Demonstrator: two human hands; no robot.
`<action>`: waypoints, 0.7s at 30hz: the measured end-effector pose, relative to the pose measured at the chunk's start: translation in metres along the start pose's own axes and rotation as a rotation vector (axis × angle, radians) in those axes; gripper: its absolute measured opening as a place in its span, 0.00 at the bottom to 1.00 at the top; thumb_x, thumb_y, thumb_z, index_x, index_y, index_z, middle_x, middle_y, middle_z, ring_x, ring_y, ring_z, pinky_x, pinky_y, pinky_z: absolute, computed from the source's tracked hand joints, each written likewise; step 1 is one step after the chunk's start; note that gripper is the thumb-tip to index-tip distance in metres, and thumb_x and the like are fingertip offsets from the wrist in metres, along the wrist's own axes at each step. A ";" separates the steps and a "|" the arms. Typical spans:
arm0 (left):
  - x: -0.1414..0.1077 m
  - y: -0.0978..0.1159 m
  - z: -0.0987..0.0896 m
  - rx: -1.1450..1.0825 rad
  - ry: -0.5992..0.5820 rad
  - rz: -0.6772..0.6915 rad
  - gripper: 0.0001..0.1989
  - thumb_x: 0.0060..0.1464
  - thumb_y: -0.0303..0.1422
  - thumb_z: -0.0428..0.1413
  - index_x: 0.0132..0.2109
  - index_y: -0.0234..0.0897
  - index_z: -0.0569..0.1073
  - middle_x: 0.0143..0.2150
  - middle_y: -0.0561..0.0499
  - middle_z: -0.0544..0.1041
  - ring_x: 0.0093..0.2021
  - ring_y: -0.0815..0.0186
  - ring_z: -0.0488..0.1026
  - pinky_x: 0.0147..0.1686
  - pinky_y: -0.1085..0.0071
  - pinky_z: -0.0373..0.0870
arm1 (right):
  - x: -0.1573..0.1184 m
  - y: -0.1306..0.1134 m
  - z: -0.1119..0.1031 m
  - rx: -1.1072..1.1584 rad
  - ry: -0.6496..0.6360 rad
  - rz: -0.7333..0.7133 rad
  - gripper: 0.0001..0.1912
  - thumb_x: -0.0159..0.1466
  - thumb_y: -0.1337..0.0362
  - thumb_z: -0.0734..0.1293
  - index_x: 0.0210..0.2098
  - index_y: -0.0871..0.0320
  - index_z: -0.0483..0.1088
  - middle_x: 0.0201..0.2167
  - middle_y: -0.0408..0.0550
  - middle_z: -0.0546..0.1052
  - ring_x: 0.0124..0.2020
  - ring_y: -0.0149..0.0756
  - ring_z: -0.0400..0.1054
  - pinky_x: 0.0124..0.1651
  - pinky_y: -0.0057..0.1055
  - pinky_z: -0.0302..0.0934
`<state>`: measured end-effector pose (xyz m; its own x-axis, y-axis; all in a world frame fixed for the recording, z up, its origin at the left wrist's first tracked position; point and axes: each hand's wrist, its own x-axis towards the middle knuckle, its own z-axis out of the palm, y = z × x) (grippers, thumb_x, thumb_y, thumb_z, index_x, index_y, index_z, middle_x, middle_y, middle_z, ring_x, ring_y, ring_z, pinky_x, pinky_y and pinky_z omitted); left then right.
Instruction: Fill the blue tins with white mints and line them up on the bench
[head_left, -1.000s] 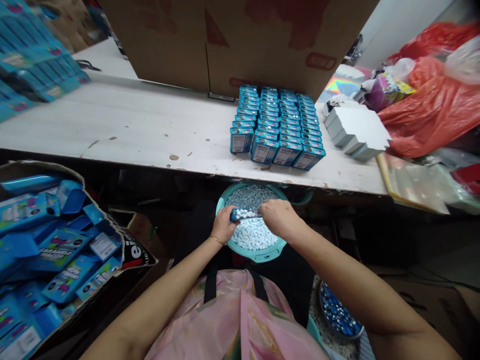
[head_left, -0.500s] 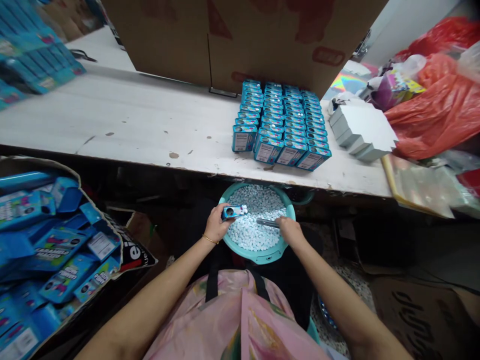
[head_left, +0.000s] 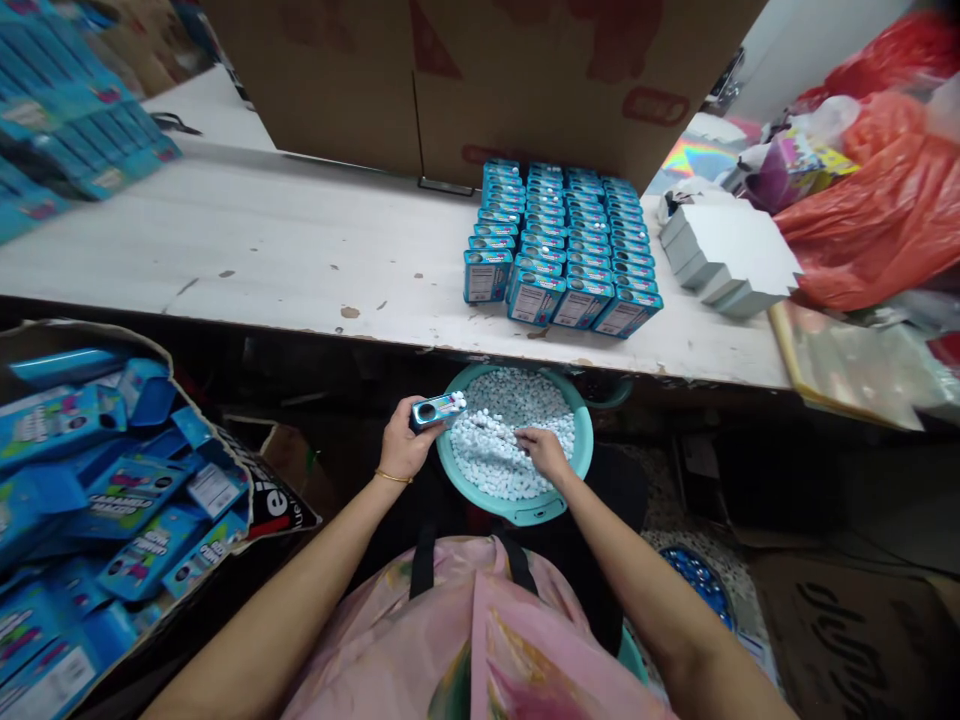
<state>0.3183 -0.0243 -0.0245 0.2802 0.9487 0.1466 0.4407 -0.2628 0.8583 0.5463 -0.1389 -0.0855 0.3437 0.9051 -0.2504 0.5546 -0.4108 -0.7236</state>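
Centre: left hand [head_left: 405, 442] pinching 1 tin [head_left: 441, 409], right hand [head_left: 545, 453] at 1 basin [head_left: 523, 513], its fingers unclear; upper middle: 4 tin rows [head_left: 566, 245]

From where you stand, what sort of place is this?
Probably a small packing workshop: blue boxes stand in rows on a bench, with a basin of white pellets near its edge.

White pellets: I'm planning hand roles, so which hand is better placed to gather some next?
Probably the right hand: its fingers are down at the white pellets in the basin, while the left hand is occupied holding a small blue box.
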 end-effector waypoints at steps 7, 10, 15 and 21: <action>-0.005 0.005 0.025 0.115 -0.107 0.068 0.21 0.38 0.31 0.58 0.44 0.39 0.66 0.37 0.50 0.70 0.38 0.63 0.67 0.38 0.67 0.64 | -0.031 -0.058 -0.095 -0.138 -0.011 -0.209 0.16 0.57 0.65 0.57 0.40 0.57 0.72 0.33 0.47 0.76 0.35 0.34 0.67 0.38 0.28 0.59; -0.009 0.014 0.041 0.127 -0.170 0.107 0.21 0.39 0.30 0.57 0.44 0.39 0.66 0.38 0.50 0.70 0.40 0.62 0.67 0.40 0.67 0.64 | -0.039 -0.100 -0.117 -0.484 -0.100 -0.250 0.17 0.58 0.69 0.55 0.40 0.52 0.72 0.36 0.46 0.75 0.39 0.33 0.66 0.38 0.26 0.57; -0.015 0.022 0.051 0.143 -0.211 0.159 0.21 0.39 0.28 0.56 0.45 0.39 0.65 0.41 0.50 0.70 0.43 0.61 0.65 0.44 0.65 0.63 | -0.046 -0.150 -0.121 -0.932 -0.190 -0.183 0.17 0.55 0.74 0.55 0.38 0.55 0.71 0.36 0.50 0.74 0.39 0.36 0.67 0.36 0.28 0.57; -0.016 0.015 0.051 0.093 -0.202 0.147 0.21 0.38 0.27 0.56 0.44 0.39 0.65 0.41 0.50 0.69 0.43 0.62 0.65 0.44 0.66 0.62 | -0.055 -0.181 -0.111 -1.036 -0.155 -0.319 0.14 0.57 0.72 0.54 0.34 0.59 0.69 0.33 0.53 0.73 0.34 0.37 0.67 0.34 0.30 0.58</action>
<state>0.3638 -0.0529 -0.0390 0.5072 0.8474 0.1572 0.4566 -0.4189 0.7849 0.5113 -0.1268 0.1304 0.0122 0.9605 -0.2781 0.9944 0.0175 0.1039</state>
